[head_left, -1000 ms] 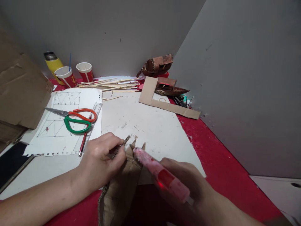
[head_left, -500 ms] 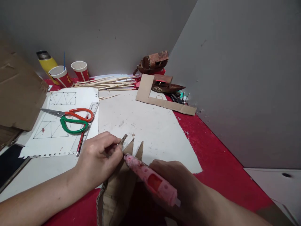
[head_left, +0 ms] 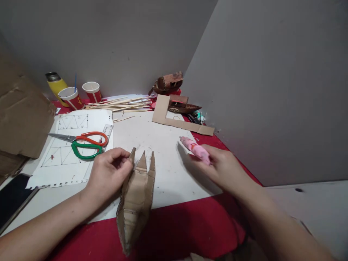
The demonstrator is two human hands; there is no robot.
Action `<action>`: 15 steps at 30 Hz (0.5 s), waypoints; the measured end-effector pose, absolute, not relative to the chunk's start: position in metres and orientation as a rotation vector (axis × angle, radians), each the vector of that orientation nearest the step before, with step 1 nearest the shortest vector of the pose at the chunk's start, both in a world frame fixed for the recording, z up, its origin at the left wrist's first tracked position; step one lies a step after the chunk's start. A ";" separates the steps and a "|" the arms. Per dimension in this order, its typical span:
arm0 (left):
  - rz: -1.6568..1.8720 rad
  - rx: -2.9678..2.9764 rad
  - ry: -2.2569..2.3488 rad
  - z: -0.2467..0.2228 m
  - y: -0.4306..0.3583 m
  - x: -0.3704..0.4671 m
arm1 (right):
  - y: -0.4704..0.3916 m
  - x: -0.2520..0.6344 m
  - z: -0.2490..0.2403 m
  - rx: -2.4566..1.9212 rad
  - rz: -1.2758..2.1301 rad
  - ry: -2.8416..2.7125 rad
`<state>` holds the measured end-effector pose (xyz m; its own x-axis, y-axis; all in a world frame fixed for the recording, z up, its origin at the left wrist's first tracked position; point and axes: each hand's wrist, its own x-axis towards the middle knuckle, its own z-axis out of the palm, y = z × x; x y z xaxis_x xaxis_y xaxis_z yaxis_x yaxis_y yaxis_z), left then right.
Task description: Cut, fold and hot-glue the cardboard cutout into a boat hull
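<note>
My left hand [head_left: 111, 172] pinches the left pointed tip of a folded cardboard piece [head_left: 137, 195]. That piece is long and boat-like, with three separate points at its far end and a narrow near end over the red surface. To the right, my right hand [head_left: 217, 166] is wrapped round a pink tool [head_left: 195, 149] with an orange-red patch, its tip pointing up and left over the white sheet [head_left: 130, 134]. The pink tool is apart from the cardboard. Some fingers of my right hand are blurred.
Scissors [head_left: 88, 145] with orange and green handles lie on a drawn-on paper [head_left: 65, 174]. Behind are paper cups [head_left: 91, 92], a yellow bottle [head_left: 57, 87], thin sticks [head_left: 119, 105], two brown model boats [head_left: 168, 82] and an L-shaped cardboard piece [head_left: 161, 112]. A large cardboard [head_left: 24, 116] stands left.
My right hand has moved the pink tool away from the cardboard, forward and to the right. My left hand still holds the cardboard, now more fully in view. The camera view has shifted slightly.
</note>
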<state>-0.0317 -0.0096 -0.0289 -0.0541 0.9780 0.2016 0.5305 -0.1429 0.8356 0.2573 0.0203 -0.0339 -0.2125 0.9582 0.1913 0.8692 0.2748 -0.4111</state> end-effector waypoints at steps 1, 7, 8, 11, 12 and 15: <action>1.105 1.698 1.604 -0.029 -0.011 -0.031 | 0.028 0.260 -0.036 -1.748 0.275 -2.190; 1.086 1.691 1.571 -0.023 -0.019 -0.027 | 0.025 0.261 -0.023 -1.747 0.224 -2.280; 1.093 1.687 1.565 -0.022 -0.020 -0.026 | 0.017 0.255 -0.019 -1.662 0.241 -2.203; 1.124 1.698 1.534 -0.021 -0.021 -0.027 | -0.008 0.222 -0.014 -1.421 0.666 -1.832; 1.133 1.714 1.520 -0.021 -0.021 -0.027 | -0.015 0.208 -0.015 -1.391 0.872 -1.714; 1.145 1.778 1.481 -0.022 -0.023 -0.028 | -0.024 0.170 -0.024 -1.330 1.285 -1.501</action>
<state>-0.0283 -0.0231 -0.0220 0.0287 0.9653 0.2597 0.4943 -0.2396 0.8357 0.1697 -0.0244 -0.0237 -0.1871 0.9786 -0.0856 0.2354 -0.0400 -0.9711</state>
